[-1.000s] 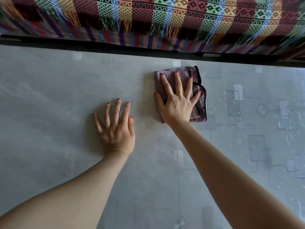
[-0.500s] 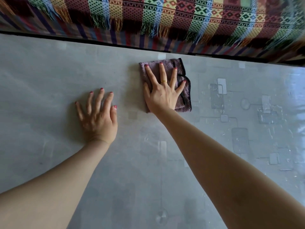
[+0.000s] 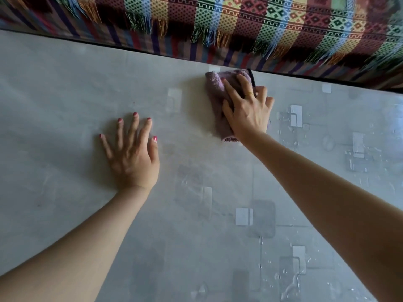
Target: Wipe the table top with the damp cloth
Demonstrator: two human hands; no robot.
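Bare table top point(image 3: 65, 105) left; left hand point(image 3: 133, 155) blocks middle; fringed blanket point(image 3: 261, 25) probably bounds far edge.

Left hand point(image 3: 133, 158) lies flat, fingers spread; right hand point(image 3: 247, 112) curls, arm outstretched

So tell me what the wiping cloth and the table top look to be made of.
The mauve cloth with a dark edge looks like terry or microfibre: fuzzy looped pile, bunched softly. The pale grey table top looks like glossy vinyl or laminate, possibly glass: printed squares, wet sheen.
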